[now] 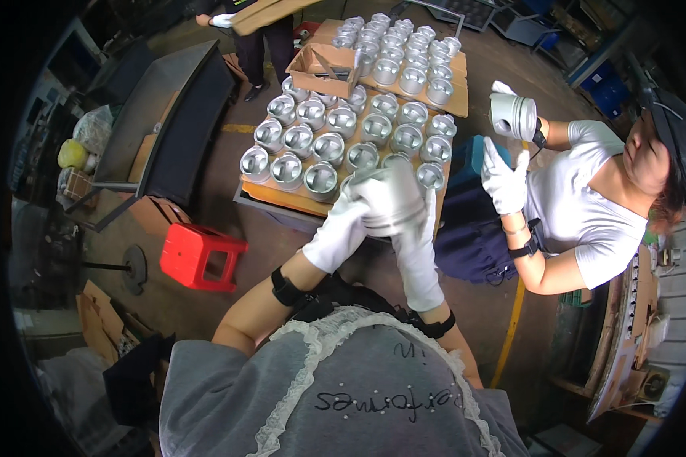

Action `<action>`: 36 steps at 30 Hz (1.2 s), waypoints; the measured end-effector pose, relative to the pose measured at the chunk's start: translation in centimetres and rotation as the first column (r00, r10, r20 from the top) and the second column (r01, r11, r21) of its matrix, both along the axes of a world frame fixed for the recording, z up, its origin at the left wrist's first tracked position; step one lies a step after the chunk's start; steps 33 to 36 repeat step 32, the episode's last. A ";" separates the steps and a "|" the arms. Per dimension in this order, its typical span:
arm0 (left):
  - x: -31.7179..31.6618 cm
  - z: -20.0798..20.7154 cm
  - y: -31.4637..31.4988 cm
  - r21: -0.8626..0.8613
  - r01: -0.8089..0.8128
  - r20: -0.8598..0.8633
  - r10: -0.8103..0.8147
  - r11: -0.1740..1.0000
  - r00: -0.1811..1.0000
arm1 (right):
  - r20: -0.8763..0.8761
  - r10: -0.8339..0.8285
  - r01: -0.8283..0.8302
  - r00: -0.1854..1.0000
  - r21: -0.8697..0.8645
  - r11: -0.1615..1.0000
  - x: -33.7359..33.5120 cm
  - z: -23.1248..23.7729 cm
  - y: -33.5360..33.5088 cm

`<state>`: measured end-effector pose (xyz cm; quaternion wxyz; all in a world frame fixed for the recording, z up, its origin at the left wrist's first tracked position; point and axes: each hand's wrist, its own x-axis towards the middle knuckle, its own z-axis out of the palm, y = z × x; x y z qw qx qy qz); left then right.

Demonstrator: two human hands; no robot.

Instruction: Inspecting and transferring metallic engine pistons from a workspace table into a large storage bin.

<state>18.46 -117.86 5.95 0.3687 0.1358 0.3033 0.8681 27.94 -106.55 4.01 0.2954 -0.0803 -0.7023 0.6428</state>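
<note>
A silver metal piston [389,199], smeared by motion, is held up in front of me between both hands, over the near edge of the table. White gloves cover my hands. My left hand [346,221] grips the piston's left side, with its fingers closed against the metal. On the other side, my right hand [418,242] is wrapped against the piston's lower right; part of its fingers is hidden behind it. Many similar pistons [328,148] stand in rows just beyond on a cardboard-covered table [282,199].
An open cardboard box [324,70] with dark tools sits among the pistons. At right, a co-worker in a white shirt [579,202] raises another piston [514,116]. Another person [265,46] stands at the far left with cardboard. A red stool [200,255] is at my left.
</note>
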 end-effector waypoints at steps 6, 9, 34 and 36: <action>3.8 5.6 0.1 -0.236 -0.581 -0.951 -0.063 0.779 0.302 | -0.107 0.198 -0.223 0.974 -0.582 0.782 1.5 3.5 1.3; 3.6 4.6 -0.3 -0.111 -0.645 -0.988 -0.013 0.756 0.155 | -0.387 0.237 -0.434 0.891 -0.880 0.192 1.1 3.8 2.1; 4.3 4.5 -0.8 -0.337 -0.711 -0.934 -0.127 0.617 0.333 | -0.136 0.392 -0.253 0.910 -0.931 0.264 0.0 1.5 1.7; 4.3 4.5 -0.8 -0.337 -0.711 -0.934 -0.127 0.617 0.333 | -0.136 0.392 -0.253 0.910 -0.931 0.264 0.0 1.5 1.7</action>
